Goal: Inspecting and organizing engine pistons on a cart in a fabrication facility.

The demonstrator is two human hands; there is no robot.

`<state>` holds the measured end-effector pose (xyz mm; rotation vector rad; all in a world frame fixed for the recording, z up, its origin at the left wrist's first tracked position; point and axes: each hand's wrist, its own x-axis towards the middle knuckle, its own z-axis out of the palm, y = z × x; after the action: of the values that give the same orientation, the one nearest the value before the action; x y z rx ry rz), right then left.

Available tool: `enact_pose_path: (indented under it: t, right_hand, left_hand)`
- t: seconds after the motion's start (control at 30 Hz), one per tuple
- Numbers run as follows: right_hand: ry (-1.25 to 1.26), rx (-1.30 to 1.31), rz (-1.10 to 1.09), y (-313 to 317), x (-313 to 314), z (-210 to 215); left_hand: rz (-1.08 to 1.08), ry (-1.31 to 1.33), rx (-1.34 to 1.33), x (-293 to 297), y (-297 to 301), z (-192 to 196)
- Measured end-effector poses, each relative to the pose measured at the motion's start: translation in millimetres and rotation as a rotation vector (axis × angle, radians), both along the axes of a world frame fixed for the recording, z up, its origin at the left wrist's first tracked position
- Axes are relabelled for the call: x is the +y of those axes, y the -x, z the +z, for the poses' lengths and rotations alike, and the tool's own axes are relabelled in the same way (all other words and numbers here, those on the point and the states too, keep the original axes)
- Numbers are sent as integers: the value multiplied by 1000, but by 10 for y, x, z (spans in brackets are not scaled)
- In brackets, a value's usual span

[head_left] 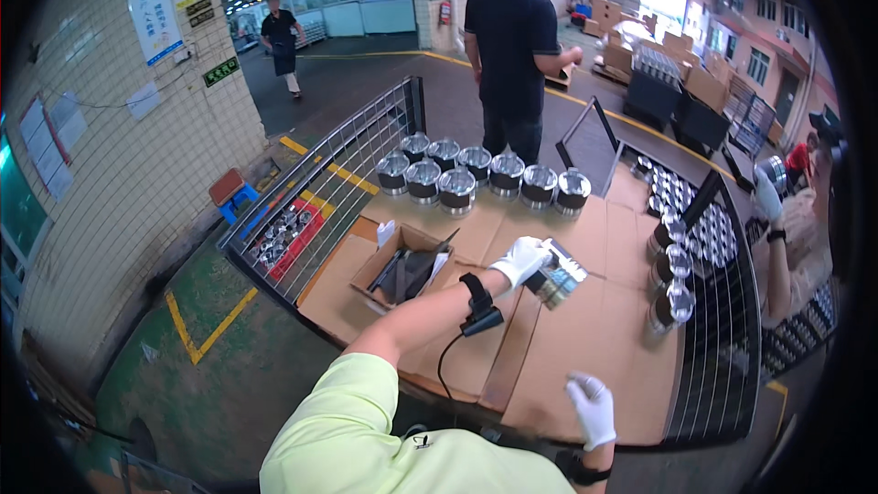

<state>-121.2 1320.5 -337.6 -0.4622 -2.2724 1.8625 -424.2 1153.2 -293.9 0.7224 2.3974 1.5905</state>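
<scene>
My left hand (522,262), in a white glove, grips a silver piston (560,279) by its side above the cardboard. The piston is tilted and smeared by motion. Over the near right part of the cardboard (558,375) is my right hand (593,410), also gloved, with loosely bent fingers apart and nothing seen in them. Several pistons (456,192) with dark-coated skirts stand upright in rows along the far edge. A few more pistons (672,306) line the right side. Black straps circle both wrists; a dark device with a cable hangs at the left one.
An open cardboard box (402,267) with dark items stands left of my left arm. Mesh railings (329,183) flank the work surface. A person (512,46) stands beyond it. At right, another person's gloved hand (768,197) holds a piston beside a crate of metal parts (700,220).
</scene>
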Motion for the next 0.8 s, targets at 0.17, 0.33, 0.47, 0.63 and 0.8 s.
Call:
enact_pose_path:
  t: [0.17, 0.33, 0.47, 0.63, 0.8]
  right_hand:
    - [-259, 350, 47, 311, -968, 319]
    - [796, 437, -371, 272, -1981, 579]
    - [708, 376, -539, -35, -2188, 550]
    - [931, 356, -729, -224, -2239, 529]
    - [1037, 367, -734, -492, -1778, 438]
  left_hand:
    - [-260, -798, -946, -802, -1110, 484]
    - [-444, -659, -547, -1382, -1624, 129]
    - [-428, -675, -1051, -1347, -1894, -5]
    - [-460, -733, -1566, -1242, -2124, -184]
    - [-420, -661, -928, -1088, -2191, -261]
